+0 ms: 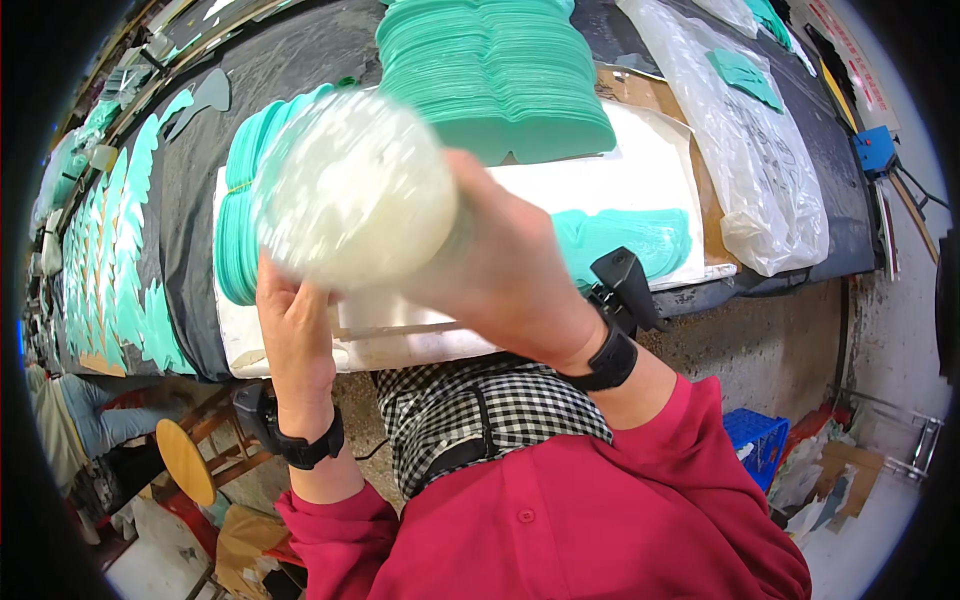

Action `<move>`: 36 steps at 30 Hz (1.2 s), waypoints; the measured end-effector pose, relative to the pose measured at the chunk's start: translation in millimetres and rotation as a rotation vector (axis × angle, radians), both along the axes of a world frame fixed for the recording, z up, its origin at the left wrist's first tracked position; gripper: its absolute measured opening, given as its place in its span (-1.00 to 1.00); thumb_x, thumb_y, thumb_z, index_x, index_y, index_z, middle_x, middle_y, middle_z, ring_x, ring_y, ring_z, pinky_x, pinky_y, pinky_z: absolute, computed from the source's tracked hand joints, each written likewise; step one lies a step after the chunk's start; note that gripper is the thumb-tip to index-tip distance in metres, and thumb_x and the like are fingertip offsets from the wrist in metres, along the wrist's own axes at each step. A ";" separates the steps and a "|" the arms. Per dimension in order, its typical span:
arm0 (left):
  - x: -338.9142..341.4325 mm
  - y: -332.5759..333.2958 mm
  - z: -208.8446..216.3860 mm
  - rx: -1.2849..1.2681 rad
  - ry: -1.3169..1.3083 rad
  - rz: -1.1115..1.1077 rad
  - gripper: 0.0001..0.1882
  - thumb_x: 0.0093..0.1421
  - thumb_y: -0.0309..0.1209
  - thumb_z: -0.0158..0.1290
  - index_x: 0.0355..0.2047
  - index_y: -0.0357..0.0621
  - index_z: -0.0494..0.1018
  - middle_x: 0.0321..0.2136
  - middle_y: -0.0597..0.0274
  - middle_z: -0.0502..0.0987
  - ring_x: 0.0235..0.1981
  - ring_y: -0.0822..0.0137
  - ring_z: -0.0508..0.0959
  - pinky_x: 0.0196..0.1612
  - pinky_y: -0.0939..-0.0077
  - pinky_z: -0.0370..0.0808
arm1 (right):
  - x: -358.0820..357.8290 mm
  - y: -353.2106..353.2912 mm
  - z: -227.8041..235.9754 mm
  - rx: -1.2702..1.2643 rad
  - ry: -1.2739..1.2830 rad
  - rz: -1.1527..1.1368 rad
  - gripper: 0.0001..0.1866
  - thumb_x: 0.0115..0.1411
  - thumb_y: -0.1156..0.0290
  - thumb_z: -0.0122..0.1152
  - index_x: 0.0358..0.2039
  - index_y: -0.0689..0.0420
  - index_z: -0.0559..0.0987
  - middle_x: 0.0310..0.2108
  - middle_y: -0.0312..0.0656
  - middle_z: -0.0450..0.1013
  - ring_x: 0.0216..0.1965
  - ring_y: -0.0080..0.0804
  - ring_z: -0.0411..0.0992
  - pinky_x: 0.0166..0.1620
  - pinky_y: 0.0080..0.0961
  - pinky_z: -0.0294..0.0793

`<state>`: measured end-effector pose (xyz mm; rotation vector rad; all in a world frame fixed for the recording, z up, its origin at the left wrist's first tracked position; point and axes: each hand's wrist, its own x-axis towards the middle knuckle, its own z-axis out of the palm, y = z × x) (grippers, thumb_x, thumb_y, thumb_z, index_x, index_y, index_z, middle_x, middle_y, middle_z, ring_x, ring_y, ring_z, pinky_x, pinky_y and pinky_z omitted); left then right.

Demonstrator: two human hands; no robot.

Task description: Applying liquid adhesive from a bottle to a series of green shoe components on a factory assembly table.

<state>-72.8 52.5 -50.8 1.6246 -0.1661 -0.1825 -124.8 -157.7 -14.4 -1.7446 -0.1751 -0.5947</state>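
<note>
My right hand (pixel 510 270) is closed around a round, translucent whitish bottle or jar (pixel 355 190), its broad end facing up at me and smeared by motion. Beside the left stack of thin turquoise cut sheets (pixel 236 220) is my left hand (pixel 300 335). Its visible fingers are bent and pressed together, while the tips are partly hidden behind the bottle or jar; what they hold cannot be made out. A flat turquoise piece (pixel 640 240) lies on the white board (pixel 650 150), just past my right wrist. Both wrists wear black straps with devices.
A tall stack of turquoise sheets (pixel 490 80) stands at the far middle. A clear plastic bag (pixel 760 170) lies to the right. Overlapping turquoise pieces (pixel 135 230) cover the left side of the table. A wooden stool (pixel 186 462) and a blue crate (pixel 757 443) stand below.
</note>
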 end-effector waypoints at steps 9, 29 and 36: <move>-4.3 -21.5 23.3 0.090 0.026 0.015 -0.58 0.38 -0.42 0.07 0.21 -0.20 0.35 -0.23 0.34 0.45 -0.34 0.60 0.35 -0.28 0.69 0.30 | -82.8 -92.6 15.0 -0.352 0.094 -0.221 -0.38 0.02 0.48 0.59 0.11 0.23 0.55 -0.07 -0.13 0.63 -0.11 -0.44 0.61 -0.03 -0.43 0.62; -16.4 4.5 19.2 0.006 0.066 0.009 -0.60 0.34 -0.45 0.09 0.17 -0.24 0.39 -0.22 0.35 0.43 -0.31 0.57 0.41 -0.27 0.64 0.36 | -98.8 -45.6 10.3 -0.123 0.232 -0.379 -0.20 0.07 0.54 0.54 0.28 0.29 0.31 0.07 0.05 0.48 0.13 -0.14 0.46 0.21 -0.20 0.49; -19.8 22.0 13.4 -0.126 0.099 0.046 -0.60 0.31 -0.50 0.10 0.15 -0.17 0.41 -0.22 0.43 0.48 -0.28 0.61 0.45 -0.20 0.68 0.35 | -27.4 5.6 2.1 -0.010 0.245 0.057 -0.25 -0.07 0.56 0.58 0.17 0.25 0.45 -0.03 -0.08 0.58 -0.07 -0.28 0.61 -0.02 -0.43 0.59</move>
